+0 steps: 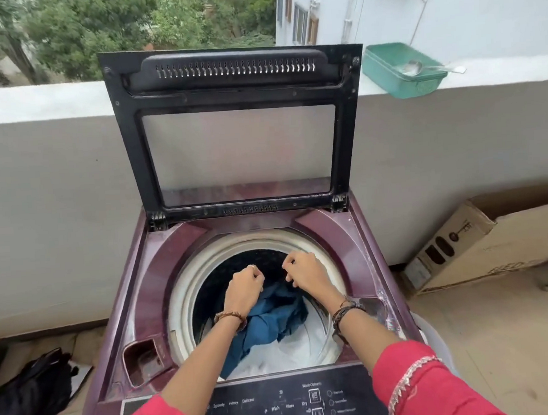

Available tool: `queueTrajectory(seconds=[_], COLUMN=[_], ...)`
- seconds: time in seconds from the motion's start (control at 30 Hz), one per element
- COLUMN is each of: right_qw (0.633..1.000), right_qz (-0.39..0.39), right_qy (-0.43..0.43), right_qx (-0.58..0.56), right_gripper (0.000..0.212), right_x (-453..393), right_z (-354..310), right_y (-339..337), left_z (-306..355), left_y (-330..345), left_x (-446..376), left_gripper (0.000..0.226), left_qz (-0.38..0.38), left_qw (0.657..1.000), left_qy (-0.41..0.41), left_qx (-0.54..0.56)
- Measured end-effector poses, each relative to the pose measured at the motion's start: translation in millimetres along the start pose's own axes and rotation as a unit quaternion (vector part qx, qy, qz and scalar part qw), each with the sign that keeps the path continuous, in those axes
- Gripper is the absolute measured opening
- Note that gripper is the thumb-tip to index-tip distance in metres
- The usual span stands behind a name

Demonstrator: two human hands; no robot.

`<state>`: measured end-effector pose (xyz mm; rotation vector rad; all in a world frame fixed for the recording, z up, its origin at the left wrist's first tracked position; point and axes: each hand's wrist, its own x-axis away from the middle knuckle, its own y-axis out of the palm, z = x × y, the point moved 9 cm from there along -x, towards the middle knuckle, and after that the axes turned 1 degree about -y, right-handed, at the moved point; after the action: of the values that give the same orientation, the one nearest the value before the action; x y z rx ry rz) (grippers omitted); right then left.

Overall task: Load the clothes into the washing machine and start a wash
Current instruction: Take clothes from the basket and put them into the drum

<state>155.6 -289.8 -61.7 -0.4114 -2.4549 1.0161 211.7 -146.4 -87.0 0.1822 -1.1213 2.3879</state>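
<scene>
Over the drum mouth: both hands hover above the open washing machine (238,273), its lid (236,129) propped upright against the balcony wall.
Left hand (244,289): fingers curled into a loose fist over the blue cloth; whether they pinch any of it I cannot tell, since the knuckles hide the fingertips.
Right hand (305,274): curled the same way, just beside the left, above the dark far side of the drum; no fabric shows between its fingers (though the palm side is hidden).
Clothes: a blue garment (270,323) lies crumpled on top of white laundry (285,354), both inside the drum, toward the near side.
Handling: the fabric looks soft, light and limp, so it should sag and bunch wherever it is lifted; a gathered fold near the middle of the heap seems the surest place to take hold, pushing down rather than dragging across the rim.
Control panel (278,406): at the near edge, between the red sleeves, untouched.
Progress: loading looks well along; the lid has yet to come down and the wash is not yet started.
Elsewhere: a black bundle (31,398) lies on the floor to the left, possibly more laundry.
</scene>
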Motion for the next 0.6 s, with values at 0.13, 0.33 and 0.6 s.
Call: queueTrajectory(seconds=[0.13,0.33,0.6], right_qw=[0.997,0.984,0.964], right_qz=[0.073,0.178,0.240], right_qy=[-0.029,-0.008,0.108], right_qx=[-0.003,0.014,-0.022], right_gripper=[0.019,0.020,0.018], right_x=[16.8,69.4,127.7], right_z=[-8.3,44.6,206.8], right_y=[-55.5,-156.1,-252.6], left_z=[58.7,156.5,289.9], left_y=[7.8,45.4,179.5], left_x=[15.2,45.9,91.8], left_gripper=[0.015,0.014,0.009], left_qz=[0.014,0.015,-0.033], left_qw=[0.991,0.972,0.974], left_qy=[0.040,0.090,0.110], left_qx=[0.126,0.216,0.197])
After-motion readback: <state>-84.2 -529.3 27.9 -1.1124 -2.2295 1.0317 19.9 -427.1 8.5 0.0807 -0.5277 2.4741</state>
